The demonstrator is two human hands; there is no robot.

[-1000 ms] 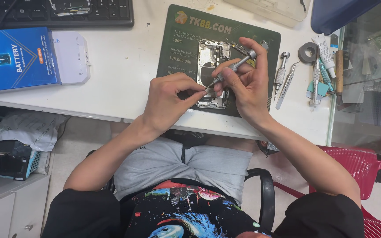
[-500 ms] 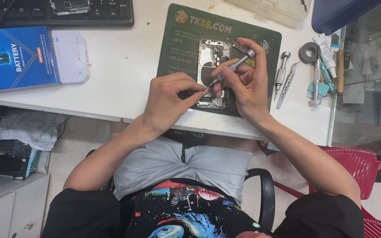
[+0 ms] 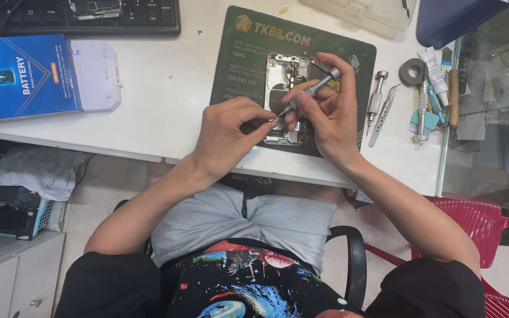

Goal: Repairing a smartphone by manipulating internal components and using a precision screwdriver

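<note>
An opened phone with its insides bare lies on a dark green work mat on the white table. My right hand grips a slim metal screwdriver, its tip slanting down to the left over the phone's lower half. My left hand is closed beside it, thumb and forefinger pinched together right at the screwdriver tip. Whether they pinch a small part is too small to tell. Both hands hide the phone's lower end.
A second screwdriver, tweezers, a tape roll and several tools lie right of the mat. A blue box on a white box and a black keyboard sit at left. A red plastic chair stands right.
</note>
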